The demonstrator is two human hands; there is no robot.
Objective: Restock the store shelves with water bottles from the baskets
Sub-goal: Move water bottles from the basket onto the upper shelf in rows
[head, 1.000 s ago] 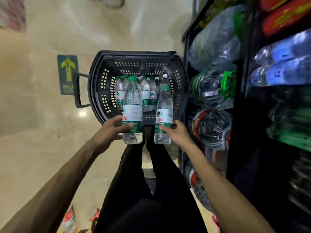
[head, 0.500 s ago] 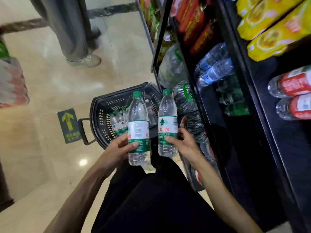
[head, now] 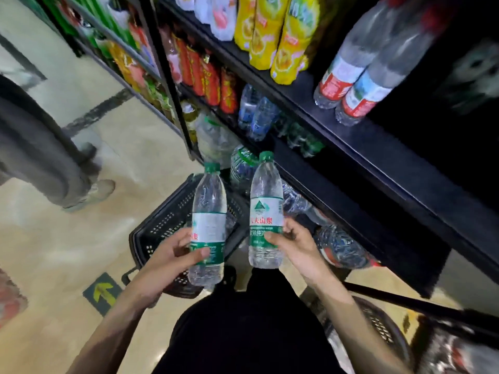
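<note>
You are wearing black trousers [head: 243, 338], which are appearing at lower centre as plain, matte cloth too dark for seams or folds to be told. Your left forearm [head: 116, 322] and right forearm [head: 356, 322] are showing bare to the frame edge, each ending in a bare hand: left hand [head: 167, 263], right hand [head: 299, 252].

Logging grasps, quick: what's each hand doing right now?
Left hand: grips the left water bottle.
Right hand: grips the right water bottle.
</note>
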